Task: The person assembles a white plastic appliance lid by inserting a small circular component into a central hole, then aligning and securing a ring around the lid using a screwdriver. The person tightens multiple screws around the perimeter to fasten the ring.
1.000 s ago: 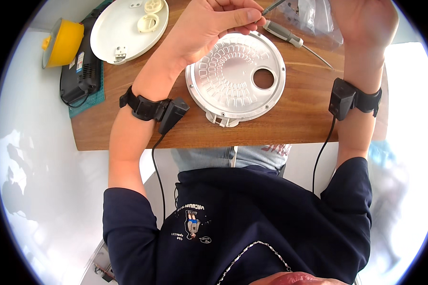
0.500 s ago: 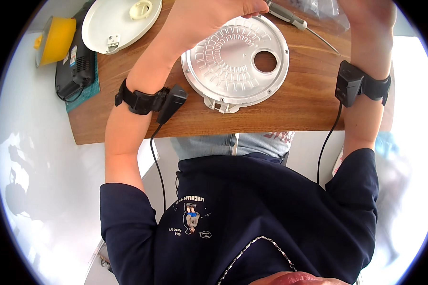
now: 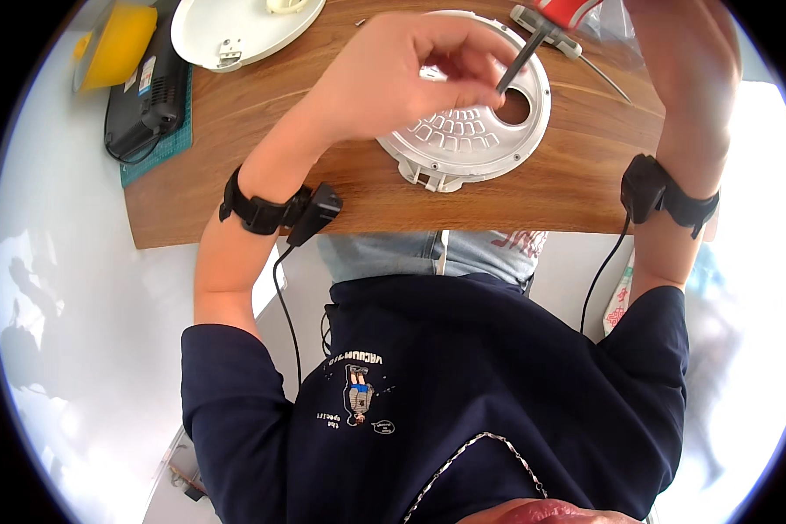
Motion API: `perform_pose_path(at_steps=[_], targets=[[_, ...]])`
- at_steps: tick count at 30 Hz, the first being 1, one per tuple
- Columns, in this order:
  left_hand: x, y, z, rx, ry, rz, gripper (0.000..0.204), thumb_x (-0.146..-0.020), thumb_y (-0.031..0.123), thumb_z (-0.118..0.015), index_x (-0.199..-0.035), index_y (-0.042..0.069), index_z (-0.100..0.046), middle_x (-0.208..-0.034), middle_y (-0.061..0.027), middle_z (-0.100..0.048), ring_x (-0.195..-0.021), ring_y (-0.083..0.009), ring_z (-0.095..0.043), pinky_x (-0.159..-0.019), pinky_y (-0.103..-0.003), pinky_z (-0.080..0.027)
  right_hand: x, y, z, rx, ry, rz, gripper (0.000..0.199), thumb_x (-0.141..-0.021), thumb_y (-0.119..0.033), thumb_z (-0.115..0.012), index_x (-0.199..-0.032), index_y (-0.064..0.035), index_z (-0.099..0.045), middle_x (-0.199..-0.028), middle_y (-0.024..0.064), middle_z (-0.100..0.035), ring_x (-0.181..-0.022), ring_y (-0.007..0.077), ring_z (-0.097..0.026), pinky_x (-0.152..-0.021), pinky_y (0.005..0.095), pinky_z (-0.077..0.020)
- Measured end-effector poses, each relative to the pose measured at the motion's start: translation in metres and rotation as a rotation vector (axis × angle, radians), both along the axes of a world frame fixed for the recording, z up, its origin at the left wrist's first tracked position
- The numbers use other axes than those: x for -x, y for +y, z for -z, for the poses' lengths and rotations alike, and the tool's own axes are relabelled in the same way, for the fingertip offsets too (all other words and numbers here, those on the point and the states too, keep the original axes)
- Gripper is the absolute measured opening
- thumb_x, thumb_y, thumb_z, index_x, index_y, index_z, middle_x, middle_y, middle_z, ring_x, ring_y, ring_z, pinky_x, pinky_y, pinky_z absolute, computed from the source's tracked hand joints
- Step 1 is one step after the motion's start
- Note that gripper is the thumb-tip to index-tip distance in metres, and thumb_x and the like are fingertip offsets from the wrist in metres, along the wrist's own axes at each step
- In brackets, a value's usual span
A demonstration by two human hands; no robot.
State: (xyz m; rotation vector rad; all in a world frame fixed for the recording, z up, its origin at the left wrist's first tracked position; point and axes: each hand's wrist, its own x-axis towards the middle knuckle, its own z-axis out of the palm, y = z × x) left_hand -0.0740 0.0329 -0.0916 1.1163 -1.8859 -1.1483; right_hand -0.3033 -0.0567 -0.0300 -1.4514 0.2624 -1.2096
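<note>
A red screwdriver (image 3: 568, 12) with a dark shaft slants down from the top edge, its handle cut off by the frame. My right hand (image 3: 683, 48), blurred and partly out of view, is closed on that handle. The thumb and fingers of my left hand (image 3: 432, 74) are closed around the shaft's tip; whatever small thing they pinch there is hidden. Both hands are above a round silvery metal cover (image 3: 463, 162), which lies flat with a large round hole, rows of raised blocks and a hinge-like tab at its near edge. My left hand hides part of it.
Beyond the cover, a grey-handled screwdriver (image 3: 546, 31) lies by a clear plastic bag (image 3: 611, 22). At the far left are a white round lid (image 3: 205, 39), a black device (image 3: 148, 113) on a green mat (image 3: 181, 140), and a yellow round object (image 3: 118, 48). Everything rests on a wooden table (image 3: 262, 223).
The red screwdriver has come into view from the top. My left hand has moved nearer, over the cover, to its tip. The tabletop things have shifted slightly up and right in view.
</note>
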Motion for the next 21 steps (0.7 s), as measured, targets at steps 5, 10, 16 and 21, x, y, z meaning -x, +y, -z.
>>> perform_pose_path(at_steps=[5, 10, 16, 21], targets=[[-0.014, 0.033, 0.006, -0.087, -0.077, 0.078, 0.021, -0.084, -0.006, -0.077, -0.103, 0.000, -0.074, -0.094, -0.0056, -0.077, -0.089, -0.0148, -0.072, -0.084, -0.029, -0.057, -0.017, 0.039, 0.005, 0.174, 0.150, -0.152, 0.071, -0.093, -0.032, -0.079, -0.143, 0.0045, -0.045, -0.110, 0.0135, -0.067, -0.104, 0.0197, -0.068, -0.092, 0.0300, -0.0553], [-0.031, 0.046, 0.019, -0.006, -0.070, 0.099, 0.016, -0.083, 0.000, -0.080, -0.098, 0.003, -0.075, -0.089, -0.0055, -0.075, -0.084, -0.0181, -0.071, -0.079, -0.032, -0.056, -0.036, 0.053, 0.016, 0.325, 0.171, -0.227, 0.065, -0.092, -0.018, -0.080, -0.142, 0.0062, -0.045, -0.114, 0.0116, -0.065, -0.108, 0.0167, -0.066, -0.095, 0.0300, -0.0543], [-0.034, 0.044, 0.027, 0.045, -0.121, 0.118, 0.015, -0.083, 0.003, -0.080, -0.097, 0.002, -0.073, -0.088, -0.0079, -0.072, -0.083, -0.0205, -0.070, -0.077, -0.033, -0.054, -0.034, 0.064, 0.026, 0.482, 0.252, -0.149, 0.063, -0.092, -0.014, -0.079, -0.142, 0.0062, -0.046, -0.133, 0.0164, -0.057, -0.119, 0.0199, -0.061, -0.101, 0.0320, -0.0521], [-0.036, 0.045, 0.029, 0.039, -0.159, 0.152, 0.016, -0.085, 0.002, -0.078, -0.100, 0.002, -0.073, -0.091, -0.0091, -0.072, -0.084, -0.0204, -0.070, -0.078, -0.034, -0.054, -0.034, 0.070, 0.031, 0.573, 0.298, -0.099, 0.061, -0.091, -0.009, -0.078, -0.141, 0.0056, -0.047, -0.139, 0.0151, -0.054, -0.123, 0.0211, -0.060, -0.103, 0.0330, -0.0506]])
